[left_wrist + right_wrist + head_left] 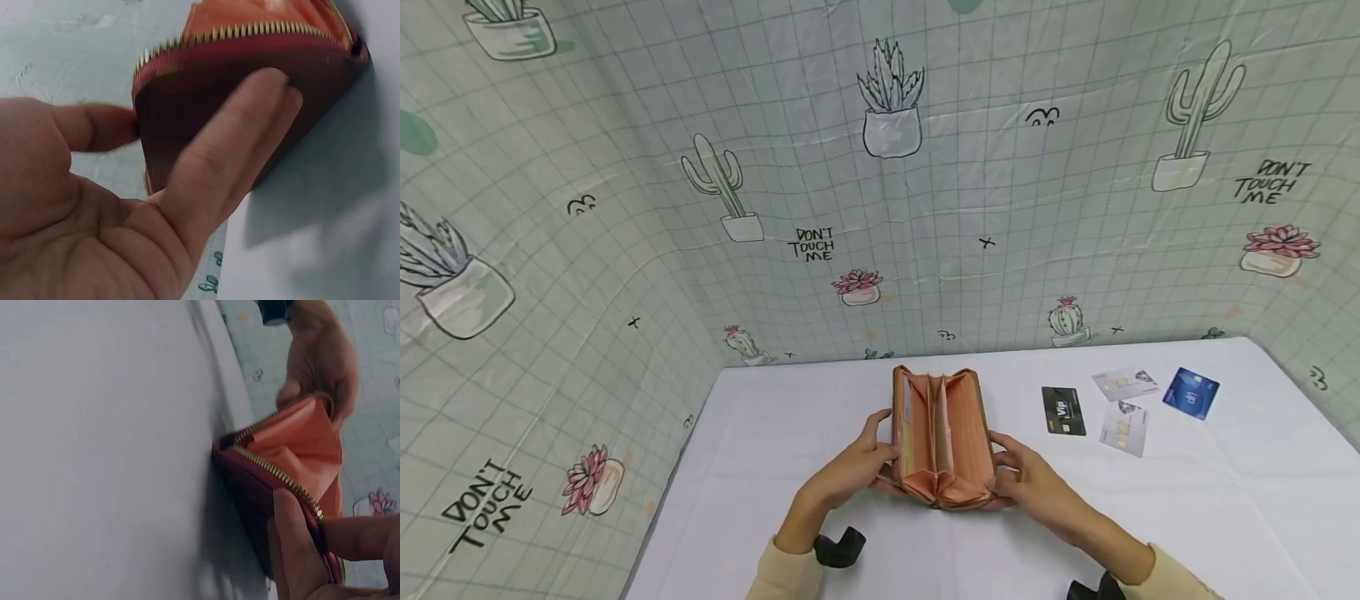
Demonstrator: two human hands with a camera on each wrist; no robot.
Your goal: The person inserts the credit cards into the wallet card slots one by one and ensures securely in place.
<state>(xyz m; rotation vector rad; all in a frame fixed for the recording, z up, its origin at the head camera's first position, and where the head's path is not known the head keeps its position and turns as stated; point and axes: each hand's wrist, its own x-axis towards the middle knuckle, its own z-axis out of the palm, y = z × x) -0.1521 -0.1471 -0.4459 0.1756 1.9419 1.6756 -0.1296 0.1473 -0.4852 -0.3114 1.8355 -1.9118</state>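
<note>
A zip wallet [964,433] stands spread apart in both hands above the white table. Its peach lining and inner dividers face up in the head view. Gold zip teeth run along the rim, and the outside looks dark brown-red in the left wrist view. My left hand [856,467] holds the left side; in the left wrist view two long fingers [231,144] lie against the outer cover, another digit at its edge. On the right side, my right hand [1037,492] pinches the cover between thumb and fingers. A pale card or paper edge [907,404] shows in the left pocket.
Right of the wallet lie a black card [1063,411], a silver card [1125,383], a second silver card [1124,428] and a blue card [1191,393]. The white table [805,400] meets a cactus-print cloth [925,208] at the back and sides.
</note>
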